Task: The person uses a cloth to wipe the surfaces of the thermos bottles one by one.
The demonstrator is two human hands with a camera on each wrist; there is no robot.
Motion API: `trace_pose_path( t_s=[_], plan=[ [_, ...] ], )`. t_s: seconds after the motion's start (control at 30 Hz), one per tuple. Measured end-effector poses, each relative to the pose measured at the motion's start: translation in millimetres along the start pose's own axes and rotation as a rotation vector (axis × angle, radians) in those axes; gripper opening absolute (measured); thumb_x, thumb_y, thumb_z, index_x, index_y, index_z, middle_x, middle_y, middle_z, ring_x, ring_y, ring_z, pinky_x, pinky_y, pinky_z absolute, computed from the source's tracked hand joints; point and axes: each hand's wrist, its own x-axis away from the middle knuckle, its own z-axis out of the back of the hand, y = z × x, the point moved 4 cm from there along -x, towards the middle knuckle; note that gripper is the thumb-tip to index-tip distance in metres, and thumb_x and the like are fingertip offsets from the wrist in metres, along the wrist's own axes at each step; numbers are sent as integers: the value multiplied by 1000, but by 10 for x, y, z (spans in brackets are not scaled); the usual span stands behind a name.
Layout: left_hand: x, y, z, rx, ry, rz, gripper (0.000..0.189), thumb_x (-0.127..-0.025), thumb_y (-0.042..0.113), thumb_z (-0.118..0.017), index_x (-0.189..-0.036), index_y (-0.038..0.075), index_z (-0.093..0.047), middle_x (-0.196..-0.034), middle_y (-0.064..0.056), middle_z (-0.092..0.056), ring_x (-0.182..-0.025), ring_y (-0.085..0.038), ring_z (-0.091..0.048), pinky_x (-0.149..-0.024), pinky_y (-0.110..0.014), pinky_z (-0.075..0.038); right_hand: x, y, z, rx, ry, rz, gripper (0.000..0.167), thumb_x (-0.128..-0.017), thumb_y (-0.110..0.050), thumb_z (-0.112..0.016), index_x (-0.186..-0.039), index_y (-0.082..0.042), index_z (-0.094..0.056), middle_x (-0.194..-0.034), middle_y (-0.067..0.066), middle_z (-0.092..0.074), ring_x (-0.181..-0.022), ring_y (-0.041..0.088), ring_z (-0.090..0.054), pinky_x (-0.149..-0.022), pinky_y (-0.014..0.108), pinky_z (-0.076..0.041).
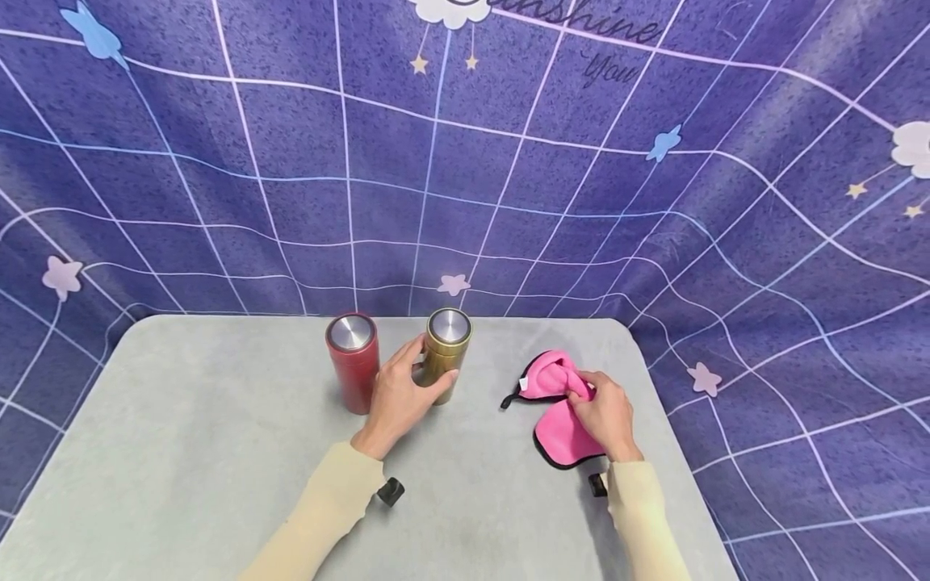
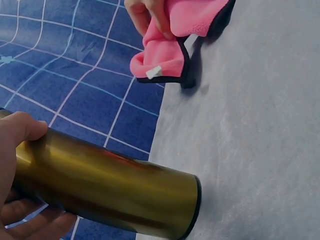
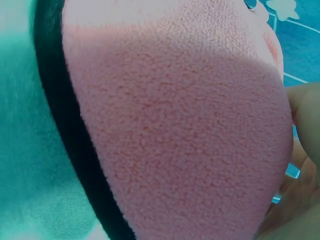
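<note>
My left hand [image 1: 401, 395] grips a gold thermos flask [image 1: 448, 349] with a silver lid. The flask is upright at the back of the table; in the left wrist view the thumb lies on one side of its body [image 2: 110, 180] and the fingers on the other. Just left of this hand stands a red thermos flask [image 1: 353, 367], also silver-lidded. Toward the right side, my right hand [image 1: 607, 413] pinches a pink fleecy cloth [image 1: 563, 432] with black edging, bunched at its upper part. That cloth [image 3: 180, 125] fills most of the right wrist view, hiding the fingertips.
The grey table [image 1: 182, 452] has its back edge close behind the flasks. A blue-purple curtain [image 1: 291, 186] with grid lines, stars and clouds hangs behind and at both sides. A black cord end [image 1: 506, 401] extends left from the cloth.
</note>
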Motion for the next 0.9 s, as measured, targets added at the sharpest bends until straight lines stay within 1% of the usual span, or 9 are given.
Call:
trace_pose_path(
  t_s=[0.13, 0.2, 0.27, 0.37, 0.47, 0.63, 0.73, 0.87, 0.9],
  plan=[
    [-1, 4, 0, 10, -11, 5, 66, -83, 41, -92, -137, 9, -70, -123, -9, -75, -112, -29, -74, -93, -48, -64, 46, -40, 48, -42, 18, -1, 36, -86, -14, -85, -121, -10, -81, -112, 11, -79, -85, 31, -72, -73, 54, -56],
    [-1, 5, 1, 24, -15, 12, 62, -83, 42, -93, -132, 11, -72, -119, -8, -76, -106, -27, -75, -90, -46, -64, 67, -58, 74, -64, 22, -2, 36, -86, -14, -85, -122, -10, -81, -110, 11, -79, -84, 29, -71, -70, 50, -56],
    [2, 4, 3, 48, -17, 25, 58, -82, 42, -94, -128, 12, -74, -115, -7, -76, -98, -25, -77, -87, -45, -65, 79, -74, 88, -91, 18, -5, 37, -87, -14, -86, -123, -9, -81, -110, 13, -79, -86, 29, -73, -71, 47, -57],
    [12, -2, 7, 88, -20, 44, 60, -80, 41, -95, -128, 13, -75, -114, -7, -77, -86, -21, -79, -84, -44, -66, 90, -106, 109, -129, 6, -13, 38, -88, -16, -87, -124, -8, -80, -113, 15, -79, -92, 31, -76, -75, 46, -59],
    [23, -11, 8, 105, -29, 53, 64, -78, 41, -97, -131, 12, -75, -115, -8, -78, -81, -19, -79, -82, -43, -67, 93, -155, 132, -162, -1, -16, 38, -88, -17, -88, -124, -8, -80, -115, 16, -79, -95, 33, -76, -78, 48, -60],
    [43, -7, 4, 95, -62, 55, 68, -77, 41, -96, -134, 11, -72, -117, -10, -78, -85, -23, -79, -80, -41, -67, 90, -234, 167, -189, -3, -5, 38, -87, -18, -89, -123, -9, -80, -116, 15, -79, -95, 33, -76, -78, 47, -60],
    [50, 7, -11, 98, -99, 51, 69, -78, 38, -96, -135, 11, -70, -118, -10, -76, -96, -25, -77, -81, -41, -68, 90, -248, 160, -194, -10, -4, 38, -88, -18, -89, -123, -9, -80, -115, 14, -79, -93, 31, -75, -76, 43, -59],
    [66, 38, -26, 70, -145, 4, 75, -80, 37, -94, -144, 11, -63, -123, -8, -72, -111, -24, -70, -86, -43, -68, 99, -248, 138, -198, -21, -9, 38, -88, -18, -89, -123, -9, -80, -115, 15, -79, -93, 31, -74, -75, 41, -58],
    [73, 47, -24, 55, -152, -10, 78, -80, 37, -93, -146, 11, -61, -124, -7, -72, -113, -24, -70, -87, -44, -67, 100, -247, 133, -200, -22, -10, 38, -88, -17, -89, -123, -9, -80, -115, 16, -79, -93, 31, -74, -75, 41, -58]
  ],
)
